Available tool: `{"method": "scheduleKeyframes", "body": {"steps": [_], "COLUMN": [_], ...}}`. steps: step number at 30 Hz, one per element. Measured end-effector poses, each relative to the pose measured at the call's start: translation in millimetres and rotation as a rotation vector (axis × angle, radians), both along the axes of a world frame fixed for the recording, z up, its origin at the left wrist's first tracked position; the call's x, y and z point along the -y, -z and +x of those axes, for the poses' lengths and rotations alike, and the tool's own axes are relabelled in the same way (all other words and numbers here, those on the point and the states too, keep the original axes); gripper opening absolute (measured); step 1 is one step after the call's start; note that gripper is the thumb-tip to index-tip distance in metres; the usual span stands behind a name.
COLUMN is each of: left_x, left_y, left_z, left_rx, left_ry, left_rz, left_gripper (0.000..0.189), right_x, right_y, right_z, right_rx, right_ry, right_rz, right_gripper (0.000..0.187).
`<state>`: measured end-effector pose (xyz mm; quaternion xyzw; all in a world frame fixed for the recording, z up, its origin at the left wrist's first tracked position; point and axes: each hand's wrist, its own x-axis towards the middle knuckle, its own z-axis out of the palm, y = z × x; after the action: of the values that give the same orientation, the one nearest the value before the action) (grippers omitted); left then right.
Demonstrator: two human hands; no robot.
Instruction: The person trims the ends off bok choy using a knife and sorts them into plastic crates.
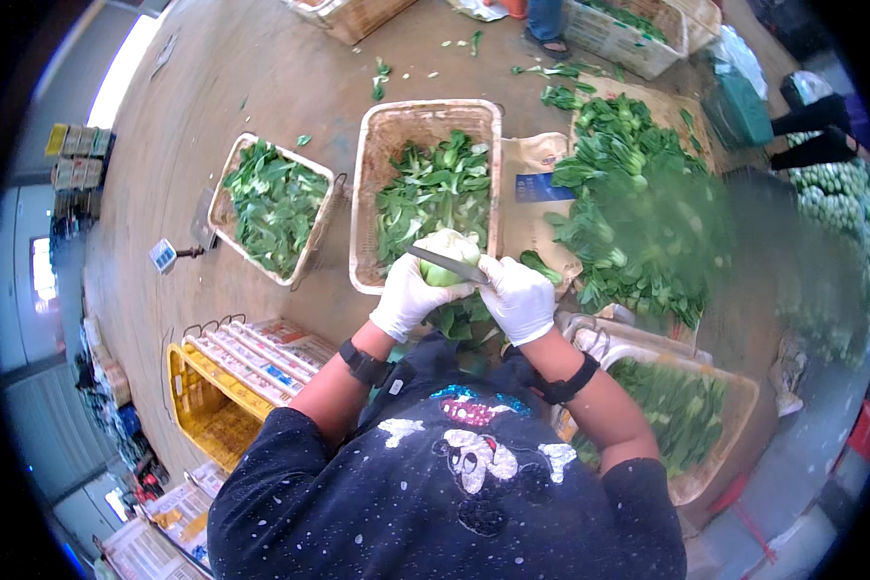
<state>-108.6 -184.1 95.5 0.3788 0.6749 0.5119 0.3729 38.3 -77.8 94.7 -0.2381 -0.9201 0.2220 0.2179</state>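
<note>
In white gloves, both my hands are over the near edge of a dirty white plastic crate (363,196). My left hand (408,299) grips a bok choy (455,242), its pale cut base facing up and its leaves hanging below. A knife (442,262) is held in my right hand (518,299), and its blade lies across the front of the base. Whether the edge is cutting in cannot be told. Loose green leaves (438,192) fill much of the crate beneath. To the right, a large heap of bok choy (631,203) is partly blurred.
A smaller crate of leaves (279,206) stands left beside a scale display (163,256). A yellow crate (221,406) lies near my left elbow. At my right elbow is a crate of bok choy (667,406). Another person's foot (549,47) shows at the top.
</note>
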Motion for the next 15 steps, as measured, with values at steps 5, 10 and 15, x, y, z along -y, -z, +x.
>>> {"method": "scheduleKeyframes", "body": {"steps": [5, 10, 15], "left_x": [31, 55, 83], "left_y": [-3, -2, 16], "left_z": [-39, -60, -76], "left_rx": [-0.001, 0.028, 0.088], "left_ry": [-0.118, -0.316, -0.364], "left_rz": [-0.149, -0.038, 0.078], "left_gripper": [0.061, 0.058, 0.059], "right_x": [18, 35, 10], "right_y": [3, 23, 103], "right_z": [-54, -101, -114], "right_rx": [0.01, 0.062, 0.794], "right_ry": [-0.089, -0.103, -0.059], "right_rz": [0.053, 0.104, -0.178], "right_gripper": [0.014, 0.013, 0.012]}}
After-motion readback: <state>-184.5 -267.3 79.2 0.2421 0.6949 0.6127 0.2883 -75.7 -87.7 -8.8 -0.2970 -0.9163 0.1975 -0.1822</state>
